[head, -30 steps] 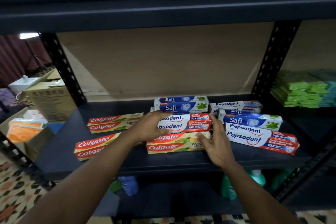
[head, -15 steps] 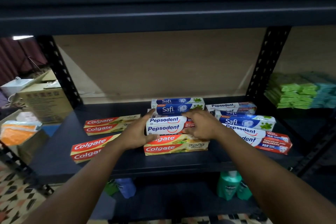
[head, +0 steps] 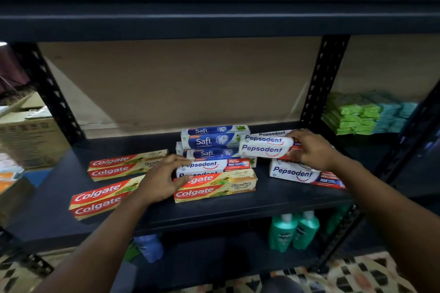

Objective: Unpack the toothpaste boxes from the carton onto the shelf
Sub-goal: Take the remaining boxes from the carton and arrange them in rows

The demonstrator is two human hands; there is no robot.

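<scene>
Toothpaste boxes lie on the dark shelf (head: 273, 200). My right hand (head: 309, 150) grips a white Pepsodent box (head: 262, 147) and holds it lifted above another Pepsodent box (head: 292, 172) on the right. My left hand (head: 162, 179) rests on the left ends of the middle Pepsodent box (head: 212, 165) and the front Colgate box (head: 214, 189), fingers curved over them. Safi boxes (head: 209, 139) are stacked behind. Two more Colgate boxes lie at the left, one behind (head: 126, 164) and one in front (head: 100, 200). The carton is not clearly in view.
A black perforated upright (head: 321, 83) stands right of the boxes, another (head: 47, 93) at the left. Green and blue packets (head: 362, 114) fill the neighbouring bay. Green bottles (head: 292, 231) stand on the shelf below. A cardboard box (head: 28, 135) sits far left.
My right hand has lifted a Pepsodent box from the middle stack and carried it to the right. My left hand stays at the left ends of the middle boxes.
</scene>
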